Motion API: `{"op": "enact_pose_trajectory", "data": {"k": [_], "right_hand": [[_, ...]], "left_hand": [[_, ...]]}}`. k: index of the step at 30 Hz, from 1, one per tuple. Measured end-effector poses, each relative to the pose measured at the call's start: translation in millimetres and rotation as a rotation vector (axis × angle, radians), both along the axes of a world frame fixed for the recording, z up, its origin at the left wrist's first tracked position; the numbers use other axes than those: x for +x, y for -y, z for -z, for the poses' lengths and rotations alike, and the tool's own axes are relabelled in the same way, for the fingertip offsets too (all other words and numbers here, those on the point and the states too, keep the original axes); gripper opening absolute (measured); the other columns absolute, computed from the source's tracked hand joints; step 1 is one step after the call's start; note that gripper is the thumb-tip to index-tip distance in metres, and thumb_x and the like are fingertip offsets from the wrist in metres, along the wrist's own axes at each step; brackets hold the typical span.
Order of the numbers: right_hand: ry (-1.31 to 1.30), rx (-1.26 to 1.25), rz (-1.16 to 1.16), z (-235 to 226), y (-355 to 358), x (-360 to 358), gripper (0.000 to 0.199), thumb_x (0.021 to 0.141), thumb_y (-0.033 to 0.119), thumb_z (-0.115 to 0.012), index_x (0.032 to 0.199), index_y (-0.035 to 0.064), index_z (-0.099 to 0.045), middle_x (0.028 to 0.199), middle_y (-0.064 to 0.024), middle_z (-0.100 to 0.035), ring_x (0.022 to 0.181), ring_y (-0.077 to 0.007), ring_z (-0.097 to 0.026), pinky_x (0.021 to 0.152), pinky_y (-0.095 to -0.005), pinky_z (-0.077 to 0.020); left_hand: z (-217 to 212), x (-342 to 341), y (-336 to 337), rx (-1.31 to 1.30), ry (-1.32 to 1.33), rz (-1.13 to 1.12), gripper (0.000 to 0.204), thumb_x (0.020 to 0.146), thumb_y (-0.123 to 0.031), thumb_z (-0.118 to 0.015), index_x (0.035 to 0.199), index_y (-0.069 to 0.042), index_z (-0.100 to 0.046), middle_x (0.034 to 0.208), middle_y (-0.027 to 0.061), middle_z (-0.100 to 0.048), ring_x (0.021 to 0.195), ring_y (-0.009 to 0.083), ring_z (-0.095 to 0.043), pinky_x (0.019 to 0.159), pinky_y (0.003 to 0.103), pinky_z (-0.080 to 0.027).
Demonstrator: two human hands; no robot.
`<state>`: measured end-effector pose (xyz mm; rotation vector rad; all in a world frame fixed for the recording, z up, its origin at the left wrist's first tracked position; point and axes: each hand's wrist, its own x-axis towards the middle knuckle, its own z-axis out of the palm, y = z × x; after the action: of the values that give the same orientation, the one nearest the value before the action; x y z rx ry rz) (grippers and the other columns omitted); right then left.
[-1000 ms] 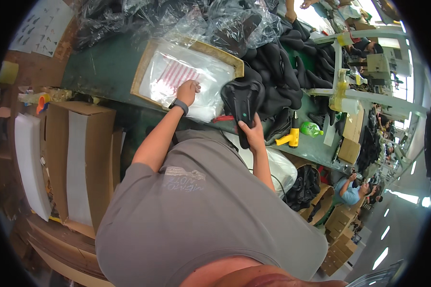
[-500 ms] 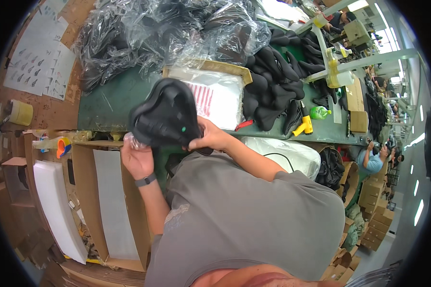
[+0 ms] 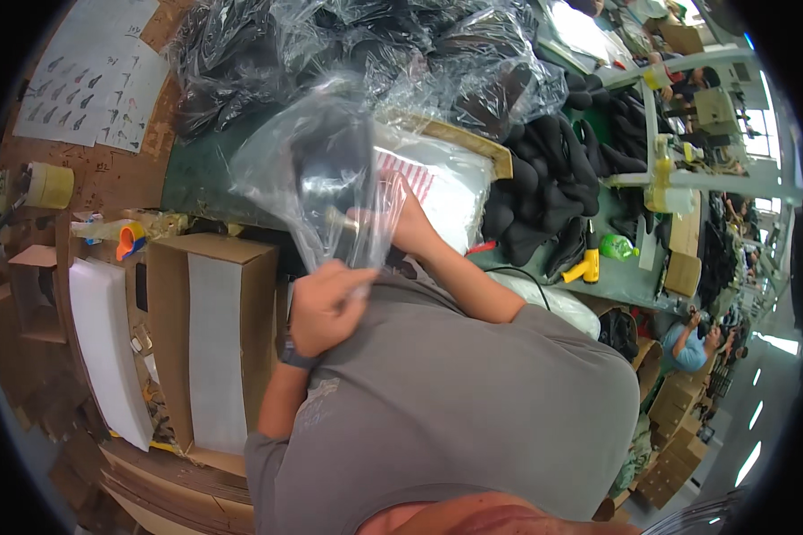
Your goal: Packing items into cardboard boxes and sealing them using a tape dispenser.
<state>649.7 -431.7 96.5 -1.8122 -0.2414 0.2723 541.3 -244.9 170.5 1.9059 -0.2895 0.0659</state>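
Observation:
A black bicycle saddle (image 3: 330, 165) is inside a clear plastic bag (image 3: 272, 165), held up over the green bench in front of my chest. My right hand (image 3: 409, 218) grips the saddle from its right side, and the film partly covers the fingers. At the bag's lower end, my left hand (image 3: 328, 308) is closed on the edge of the film, slightly blurred by motion. Behind the saddle lies a stack of white plastic bags (image 3: 442, 192) with red stripes, in a shallow cardboard tray (image 3: 459, 143).
Bagged saddles (image 3: 357, 45) are heaped at the back. Bare black saddles (image 3: 549, 174) lie to the right, near a yellow heat-gun-like tool (image 3: 584, 266) and a green bottle (image 3: 617, 246). On the left stand an open cardboard box (image 3: 169, 339) and white foam sheets (image 3: 107, 348).
The clear bag, earlier bunched at my left hand, now surrounds the saddle. My left hand has moved right and toward me, to the bag's lower end. The view has shifted slightly.

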Motion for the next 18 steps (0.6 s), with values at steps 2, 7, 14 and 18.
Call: {"op": "enact_pose_trajectory", "data": {"k": [2,7,14,18], "right_hand": [[0.025,0.032,0.07,-16.2,-12.7,6.5,0.086,0.087,0.029,-0.085,0.145,-0.0089,-0.035,0.14,-0.0326,-0.051,0.126,-0.0355,-0.057,0.106,-0.0413,-0.0467],[-0.221,0.139,-0.856,-21.9,12.4,78.2,0.04,0.091,0.024,-0.079,0.127,0.0072,-0.072,0.104,-0.0121,-0.078,0.11,-0.0213,-0.071,0.111,-0.0392,-0.0448],[-0.066,-0.945,0.014,122.8,-61.8,273.1,0.143,0.078,0.083,-0.066,0.16,-0.0113,0.004,0.158,-0.0417,-0.031,0.149,-0.0514,-0.035,0.126,-0.0494,-0.0239],[0.097,-0.981,0.102,229.9,32.2,394.0,0.151,0.068,0.058,-0.089,0.159,-0.0105,0.01,0.164,-0.0362,-0.021,0.15,-0.0427,-0.033,0.125,-0.0492,-0.0273]], "left_hand": [[48.0,2.0,-34.2,-0.662,-0.483,-0.179,0.058,0.084,-0.016,-0.069,0.139,0.001,-0.061,0.117,0.0094,-0.066,0.106,0.0159,-0.062,0.091,0.031,-0.049],[62.3,30.4,-49.2,-0.659,-0.381,-0.712,0.041,0.09,-0.01,-0.072,0.128,0.001,-0.06,0.111,0.0085,-0.068,0.097,0.0186,-0.066,0.085,0.033,-0.054],[126.4,-61.6,-79.6,-1.123,-0.406,-0.782,0.026,0.099,-0.021,-0.063,0.112,0.0,-0.074,0.102,0.0099,-0.075,0.088,0.0175,-0.072,0.073,0.031,-0.058],[121.9,-108.1,-96.7,-1.947,-0.182,-0.303,0.048,0.1,-0.023,-0.066,0.138,0.002,-0.053,0.103,0.0116,-0.062,0.088,0.022,-0.062,0.07,0.031,-0.056]]}}
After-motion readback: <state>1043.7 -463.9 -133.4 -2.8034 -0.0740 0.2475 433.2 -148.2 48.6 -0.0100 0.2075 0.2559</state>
